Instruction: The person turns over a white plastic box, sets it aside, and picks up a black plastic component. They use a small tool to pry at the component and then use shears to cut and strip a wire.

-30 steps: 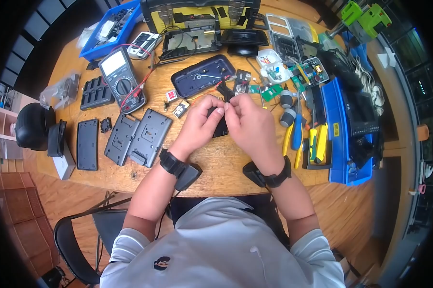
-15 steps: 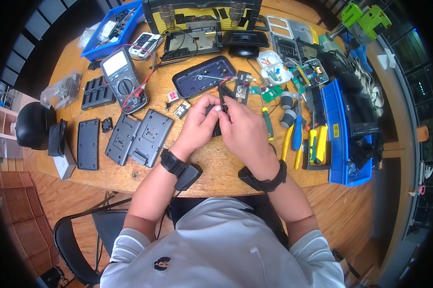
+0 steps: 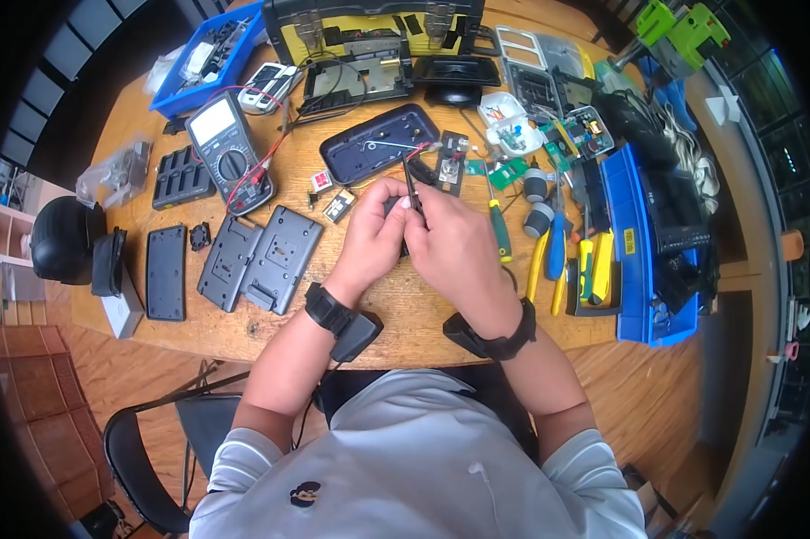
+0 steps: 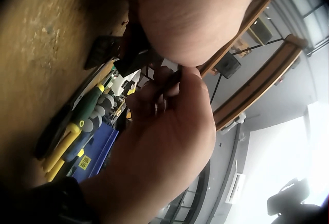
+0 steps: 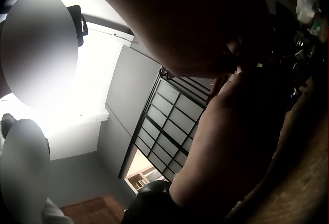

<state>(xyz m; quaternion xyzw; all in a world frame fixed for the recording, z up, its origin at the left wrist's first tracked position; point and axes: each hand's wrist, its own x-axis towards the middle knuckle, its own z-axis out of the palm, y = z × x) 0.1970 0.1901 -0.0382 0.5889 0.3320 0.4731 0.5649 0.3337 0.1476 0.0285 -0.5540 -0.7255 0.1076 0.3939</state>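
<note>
Left hand (image 3: pixel 373 235), curled round 1 black part (image 3: pixel 392 206) over the table's (image 3: pixel 391 310) near middle; right hand (image 3: pixel 456 241), pinching 1 slim dark tool (image 3: pixel 410 182), which could slip should that pinch loosen.

No word or number can be read with certainty. On the wall of the blue bin (image 3: pixel 628 286), dark characters are borne by a yellow label (image 3: pixel 629 243), but they are too blurred to be made out, also from the left wrist. A small red-and-white square (image 3: pixel 321 181) is marked illegibly. On the digital multimeter (image 3: pixel 230 148), the display and the dial markings cannot be deciphered. A small dark emblem (image 3: pixel 305 493) is carried on the light grey shirt (image 3: pixel 396 440).
</note>
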